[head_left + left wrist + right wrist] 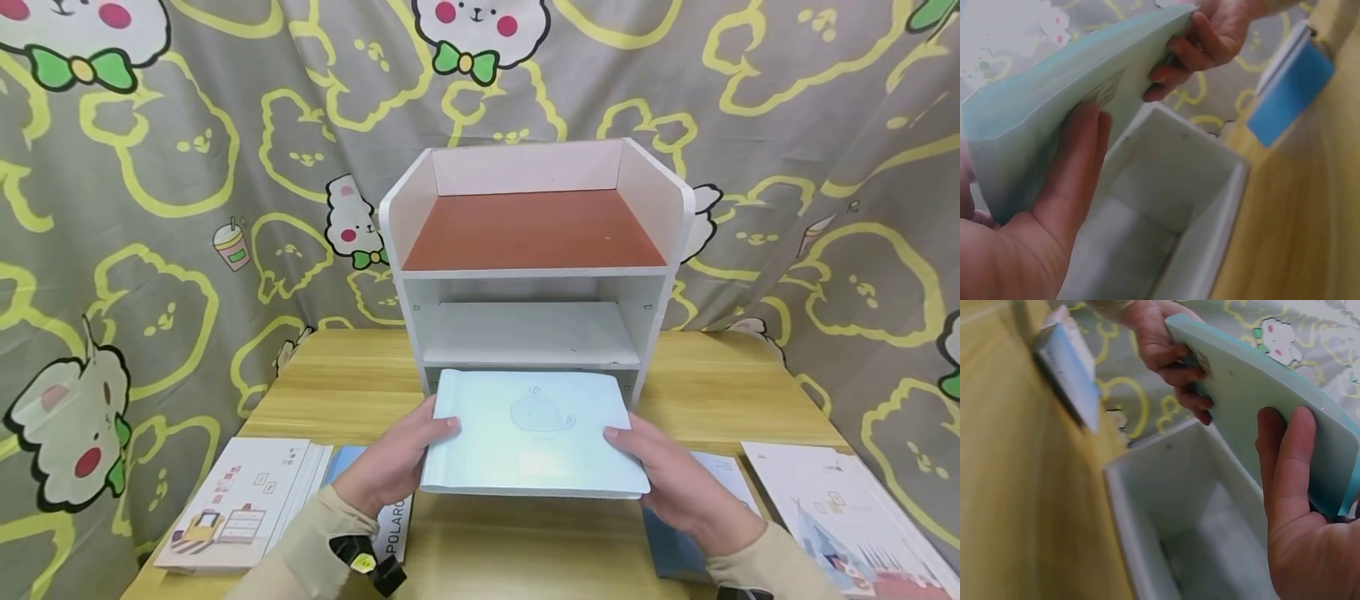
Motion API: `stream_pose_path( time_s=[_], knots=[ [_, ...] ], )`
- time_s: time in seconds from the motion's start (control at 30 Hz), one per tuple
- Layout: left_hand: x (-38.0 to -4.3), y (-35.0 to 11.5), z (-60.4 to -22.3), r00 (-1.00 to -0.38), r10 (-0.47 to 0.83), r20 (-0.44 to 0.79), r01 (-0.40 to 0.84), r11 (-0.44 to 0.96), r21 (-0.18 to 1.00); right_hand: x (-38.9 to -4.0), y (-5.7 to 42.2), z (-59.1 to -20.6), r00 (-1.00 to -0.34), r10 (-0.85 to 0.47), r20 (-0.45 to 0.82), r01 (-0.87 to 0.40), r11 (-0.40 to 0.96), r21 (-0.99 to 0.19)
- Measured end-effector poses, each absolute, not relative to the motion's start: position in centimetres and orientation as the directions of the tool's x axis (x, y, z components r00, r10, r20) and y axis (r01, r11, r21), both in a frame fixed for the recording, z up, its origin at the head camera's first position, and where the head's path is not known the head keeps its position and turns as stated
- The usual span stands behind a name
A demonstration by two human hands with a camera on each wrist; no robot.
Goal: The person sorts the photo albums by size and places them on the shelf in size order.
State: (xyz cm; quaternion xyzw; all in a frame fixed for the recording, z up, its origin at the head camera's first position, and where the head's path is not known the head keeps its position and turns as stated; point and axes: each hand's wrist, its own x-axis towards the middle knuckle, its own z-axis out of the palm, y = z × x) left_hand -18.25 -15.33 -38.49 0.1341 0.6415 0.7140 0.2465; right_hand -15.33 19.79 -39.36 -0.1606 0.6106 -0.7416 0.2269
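Observation:
Both hands hold a light blue book (pixel 487 450) with a small whale drawing on its cover, raised above the table in front of the shelf. My left hand (pixel 393 458) grips its left edge, thumb on the cover. On the opposite edge my right hand (pixel 678 487) has the same grip. The wrist views show fingers (pixel 1072 162) of the left hand and fingers (pixel 1294 456) of the right hand spread against the book's underside, where a barcode label shows. In the head view the book overlaps the lowest opening of the white shelf (pixel 532 333).
The shelf has a brown top board (pixel 532 225) and stands on a wooden table (pixel 352 367). At left lie a white book (pixel 240 500) and a blue one marked POLARO (pixel 393 525). At right lie a blue book (pixel 675 542) and a white book (pixel 847 517). A patterned curtain (pixel 247 167) hangs behind.

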Motion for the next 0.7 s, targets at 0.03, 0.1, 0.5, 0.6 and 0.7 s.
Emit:
stream_pose_path(
  time_s=[0.03,0.1,0.5,0.6,0.7],
  knots=[
    [-18.4,-15.4,-38.2,-0.836,0.536,-0.12,-0.178,-0.058,0.982,-15.4,19.8,-39.0,-0.847,-0.531,-0.016,0.117,-0.158,-0.981],
    [-18.7,-15.4,-37.6,-0.828,0.552,-0.103,-0.173,-0.077,0.982,-15.7,19.9,-38.3,-0.856,-0.516,0.004,0.093,-0.161,-0.983],
    [-21.0,-13.9,-38.3,-0.885,0.466,0.008,-0.238,-0.466,0.852,-18.5,18.9,-38.4,-0.935,-0.355,0.015,0.138,-0.401,-0.906],
    [-21.2,-13.5,-38.8,-0.907,0.422,0.022,-0.23,-0.538,0.811,-19.0,19.1,-38.8,-0.934,-0.351,0.068,0.149,-0.553,-0.82],
    [-21.5,-12.9,-39.0,-0.923,0.382,0.049,-0.203,-0.59,0.782,-19.6,19.3,-39.2,-0.918,-0.369,0.146,0.155,-0.672,-0.724]
  ],
)
